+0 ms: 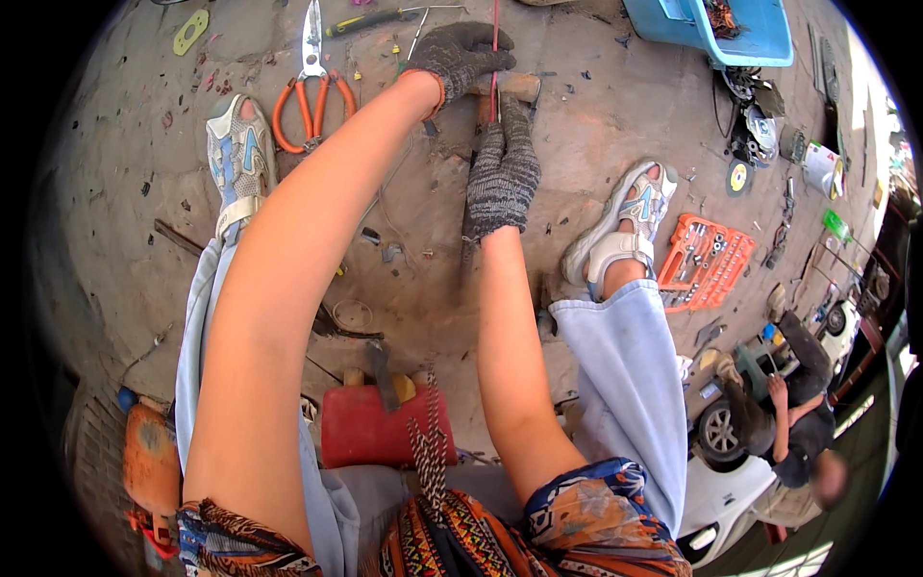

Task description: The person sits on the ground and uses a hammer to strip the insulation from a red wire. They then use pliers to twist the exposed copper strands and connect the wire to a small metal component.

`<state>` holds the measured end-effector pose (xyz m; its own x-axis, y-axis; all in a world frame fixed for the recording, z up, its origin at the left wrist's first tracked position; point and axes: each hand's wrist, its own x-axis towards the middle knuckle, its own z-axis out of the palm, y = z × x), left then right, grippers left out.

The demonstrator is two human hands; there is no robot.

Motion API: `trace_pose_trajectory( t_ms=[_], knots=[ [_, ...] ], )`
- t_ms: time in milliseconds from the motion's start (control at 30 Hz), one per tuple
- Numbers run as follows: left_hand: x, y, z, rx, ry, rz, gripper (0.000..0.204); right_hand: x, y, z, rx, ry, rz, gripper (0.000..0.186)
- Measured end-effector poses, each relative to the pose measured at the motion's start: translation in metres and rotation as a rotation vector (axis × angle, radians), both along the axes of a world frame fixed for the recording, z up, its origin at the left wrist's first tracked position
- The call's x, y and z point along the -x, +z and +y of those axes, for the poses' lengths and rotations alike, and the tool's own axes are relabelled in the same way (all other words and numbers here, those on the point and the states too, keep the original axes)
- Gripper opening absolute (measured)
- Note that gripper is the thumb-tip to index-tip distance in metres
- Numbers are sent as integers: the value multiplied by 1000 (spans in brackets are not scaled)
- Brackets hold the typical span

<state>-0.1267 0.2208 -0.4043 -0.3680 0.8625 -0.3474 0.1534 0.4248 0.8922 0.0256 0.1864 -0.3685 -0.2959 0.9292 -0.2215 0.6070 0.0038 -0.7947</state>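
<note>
A thin red wire point(495, 85) runs up from my right hand toward the top edge of the view. My left hand point(454, 60), in a dark knit glove, has thumb and fingers curved at it. Lower down, my right hand point(504, 178), in a grey knit glove, pinches the wire's lower end between its fingertips. Beneath the hands a brownish block point(520, 87) lies crosswise, with a dark bar partly hidden by my right hand. To the left are orange-handled shears point(312, 96) and a screwdriver point(365, 21).
A blue plastic bin point(711, 34) stands at the upper right. An open orange socket set point(710, 260) lies beside my right shoe point(625, 221). A red container point(370, 428) sits between my legs. Another person point(788, 413) crouches near a white car at the right.
</note>
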Motion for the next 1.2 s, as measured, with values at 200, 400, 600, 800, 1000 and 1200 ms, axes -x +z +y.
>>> trace_pose_trajectory(
  t_ms=[200, 400, 600, 800, 1000, 1200],
  knots=[
    [1, -28, 3, -41, 6, 9, 37, 5, -2, -2, 2, -40, 82, 35],
    [-2, -32, 7, -30, 3, 29, 37, 6, 0, 0, 2, -43, 99, 34],
    [-3, -29, 2, -45, 64, -64, 33, 11, 2, -2, -21, -61, 96, 33],
    [-3, 2, -1, 4, 126, -284, 28, 13, -2, -2, -63, -57, 98, 32],
    [-3, 2, 0, 14, 140, -304, 27, 16, 4, -2, -4, -112, 106, 33],
    [-2, -5, 1, 1, 108, -240, 28, 14, 5, -1, -21, -83, 91, 34]
  ],
)
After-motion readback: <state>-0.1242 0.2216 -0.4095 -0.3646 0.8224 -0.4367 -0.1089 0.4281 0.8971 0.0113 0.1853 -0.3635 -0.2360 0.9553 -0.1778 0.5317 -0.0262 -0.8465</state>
